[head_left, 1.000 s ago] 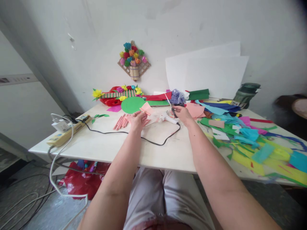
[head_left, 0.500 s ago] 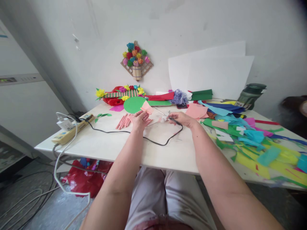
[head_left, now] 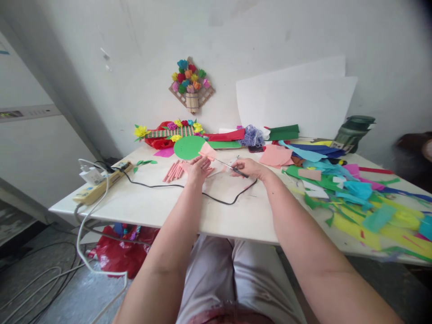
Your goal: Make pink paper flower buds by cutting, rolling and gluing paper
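Two hands meet: left hand pinching flat pink paper, right hand clenched round thin metal scissors.

Two hands: left and right. One pair of scissors. One green disc. One bundle of pink rolls, too small to count singly. One power strip. One black cord. Two white sheets. One wall bouquet. One dark jug. One counter. Paper scraps past counting.
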`<state>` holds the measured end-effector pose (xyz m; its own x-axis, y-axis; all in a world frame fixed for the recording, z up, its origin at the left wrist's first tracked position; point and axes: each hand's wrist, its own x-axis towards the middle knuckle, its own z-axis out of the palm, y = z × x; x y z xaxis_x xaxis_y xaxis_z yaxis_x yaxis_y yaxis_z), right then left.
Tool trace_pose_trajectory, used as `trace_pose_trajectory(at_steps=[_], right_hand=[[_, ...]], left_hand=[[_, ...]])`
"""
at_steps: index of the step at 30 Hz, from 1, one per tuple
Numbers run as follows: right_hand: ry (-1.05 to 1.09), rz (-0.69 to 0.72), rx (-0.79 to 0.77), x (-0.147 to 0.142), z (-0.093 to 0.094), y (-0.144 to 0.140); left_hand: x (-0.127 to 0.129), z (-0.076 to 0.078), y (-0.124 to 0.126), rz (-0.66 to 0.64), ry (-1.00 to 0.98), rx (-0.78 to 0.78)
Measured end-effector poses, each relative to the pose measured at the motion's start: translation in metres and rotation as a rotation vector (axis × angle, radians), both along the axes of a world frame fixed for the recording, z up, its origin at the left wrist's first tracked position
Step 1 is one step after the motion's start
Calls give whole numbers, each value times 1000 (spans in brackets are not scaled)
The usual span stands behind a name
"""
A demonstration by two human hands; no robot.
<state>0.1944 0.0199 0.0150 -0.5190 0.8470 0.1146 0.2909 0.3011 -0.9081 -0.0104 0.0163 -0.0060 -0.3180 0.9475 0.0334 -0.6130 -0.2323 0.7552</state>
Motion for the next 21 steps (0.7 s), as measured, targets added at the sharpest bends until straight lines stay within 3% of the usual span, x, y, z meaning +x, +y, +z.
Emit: trace_pose_trajectory(at_steps=[7,21], right_hand=[[-7,36,24,-2,-3,3],[-68,-23,15,-10,5,-9]], left_hand=[[1,-3,3,-28,-17,-8],[2,-1,0,-59,-15,-83]])
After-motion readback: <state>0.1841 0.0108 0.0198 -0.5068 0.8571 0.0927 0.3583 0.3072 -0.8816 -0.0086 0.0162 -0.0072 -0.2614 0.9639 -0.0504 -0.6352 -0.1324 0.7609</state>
